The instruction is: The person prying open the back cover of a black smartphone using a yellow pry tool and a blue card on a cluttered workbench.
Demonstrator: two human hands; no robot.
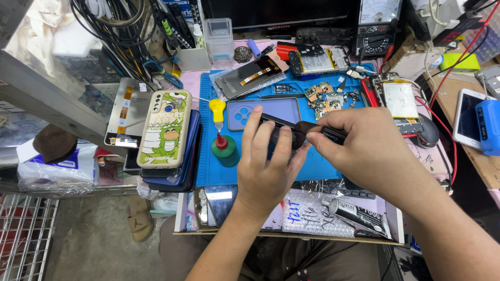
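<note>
- I see the blue work mat [323, 161] filling the centre of the frame; both hands work just above its lower middle.
- My left hand [265, 166], centre frame, has its fingers curled and clamped around a dark phone [278, 136], held just above the mat.
- My right hand [364, 151], right of centre, pinches a thin black tool [307, 126] with thumb and fingers pressed together; its tip lies on the phone's upper edge.
- Judgement: I would keep the left grip firm and the tool shallow, pressing lightly, since a slip could gouge the phone.
- Stacked phone cases [165, 130] stand at centre left; the top one is cream with a green cartoon print.
- A bubble-wrap sheet [307, 216] with handwriting lies at lower centre.
- A black tube [359, 214] with a white label lies at lower right of centre.
- A green bottle [225, 150] with a red nozzle stands on the mat, left of the left hand.
</note>
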